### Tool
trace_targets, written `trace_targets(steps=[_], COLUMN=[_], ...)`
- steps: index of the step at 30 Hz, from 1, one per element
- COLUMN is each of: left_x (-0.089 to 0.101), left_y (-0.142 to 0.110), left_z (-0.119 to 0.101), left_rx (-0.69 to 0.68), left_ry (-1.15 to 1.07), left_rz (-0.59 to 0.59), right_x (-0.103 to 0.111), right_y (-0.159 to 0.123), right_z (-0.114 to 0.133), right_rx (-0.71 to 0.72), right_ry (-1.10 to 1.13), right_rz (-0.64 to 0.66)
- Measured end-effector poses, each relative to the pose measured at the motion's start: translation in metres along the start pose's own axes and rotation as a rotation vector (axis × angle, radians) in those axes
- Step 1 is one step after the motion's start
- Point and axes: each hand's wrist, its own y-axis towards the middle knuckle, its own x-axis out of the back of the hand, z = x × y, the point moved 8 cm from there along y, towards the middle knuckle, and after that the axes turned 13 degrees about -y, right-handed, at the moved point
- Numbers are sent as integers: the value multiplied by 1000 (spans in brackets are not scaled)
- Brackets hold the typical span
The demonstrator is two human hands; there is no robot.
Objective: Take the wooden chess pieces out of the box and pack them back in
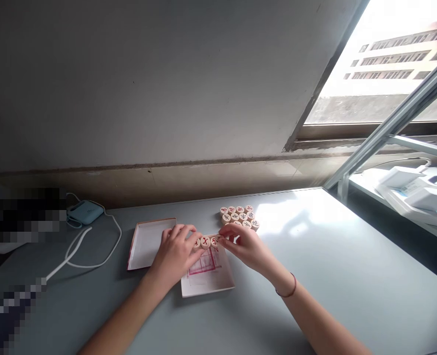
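Note:
A short row of round wooden xiangqi pieces (205, 242) with red characters lies at the far end of a shallow white box (208, 286), whose floor bears pink lines. My left hand (177, 249) curls its fingers and thumb round the left end of this row, partly hiding it. At the right end, my right hand (242, 244) pinches a xiangqi piece between thumb and fingers; its face is partly covered. Just beyond my right hand, several more xiangqi pieces (237, 216) stand packed in rows on the grey table.
Left of the white box lies another shallow tray-like box part (148, 244). A blue device (85, 212) and a looping white cable (109, 261) are on the table's left side. At right, a metal-framed shelf (388, 140) holds white plugs; a wall (148, 98) closes off the back.

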Motion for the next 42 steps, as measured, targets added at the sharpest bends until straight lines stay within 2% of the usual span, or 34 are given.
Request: trace_targets(steps=[6,14,16,23,27,30,32,34,38,42], left_x=[13,15,15,5,-1,-2,-2,-2,-4,-7], left_y=[-23,-38,-39,-46,-48,-47,-46,-45,-46,-47], left_z=[14,18,18,6,3,5,6,8,11,9], left_rx=[13,17,9,-68,-80,-71,-62,-57,-46,-55], left_ry=[36,-36,-61,-161,-171,-180,-189,-192,-177,-167], left_rz=[-68,-77,-47,181,235,223,202,182,143,112], right_x=[-10,-13,-12,-19,-18,-1,14,22,16,2], right_y=[1,3,1,-6,-3,9,25,43,74,86], right_z=[7,8,11,20,20,18,13,7,-2,-5], right_rx=[63,96,120,251,262,207,99,-35,-211,-253], right_ry=[-192,-208,-237,-457,-442,-387,-421,-518,-782,-889], right_rz=[-43,-108,-115,-114,-106,-152,-193,-172,-10,117])
